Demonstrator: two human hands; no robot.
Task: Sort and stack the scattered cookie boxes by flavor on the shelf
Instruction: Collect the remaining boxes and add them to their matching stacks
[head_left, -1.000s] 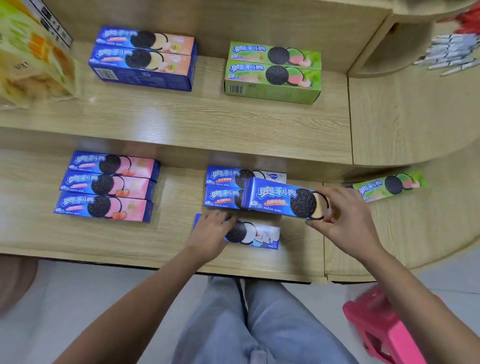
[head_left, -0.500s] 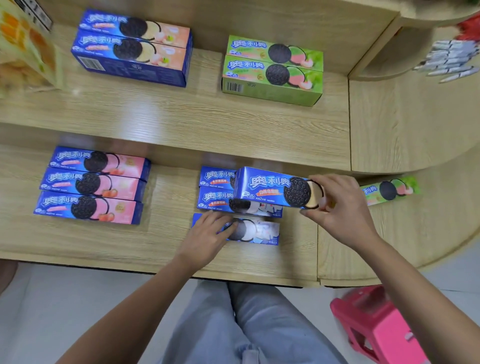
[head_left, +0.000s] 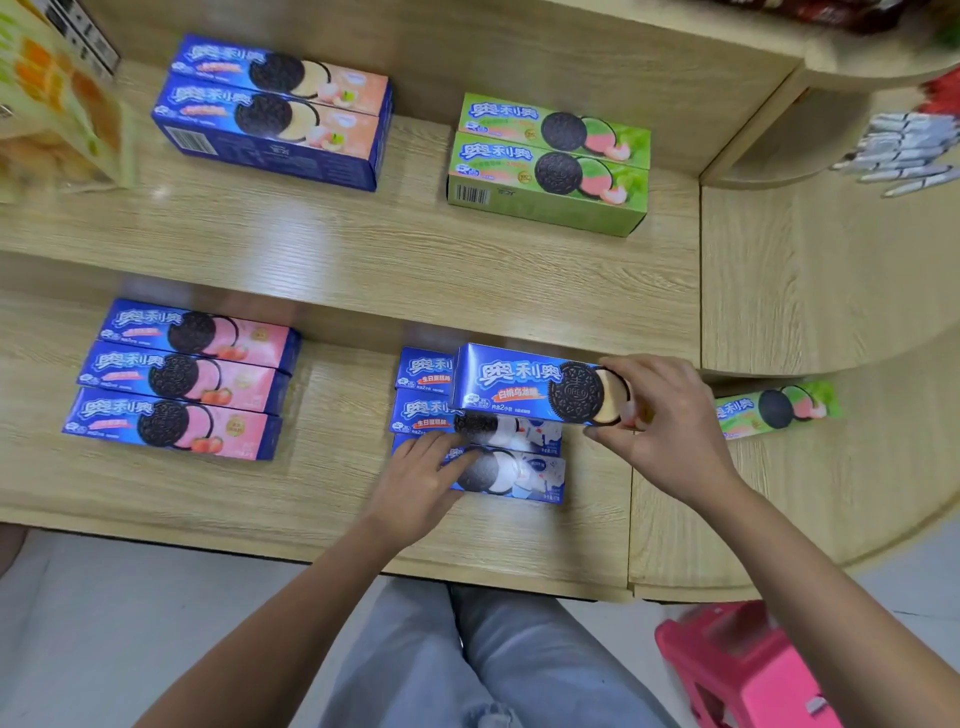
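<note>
Right hand (head_left: 667, 431) is gripping the blue rectangular cardboard cookie box (head_left: 524, 384) above the blue-and-white box stack (head_left: 498, 452) on the wooden lower shelf (head_left: 332, 499); left hand (head_left: 421, 483) is lying flat, fingers extended, on the front box, near the pink plastic stool (head_left: 748, 670).

Right hand (head_left: 660, 431) grips blue box (head_left: 514, 384) above shelf (head_left: 322, 499).
</note>
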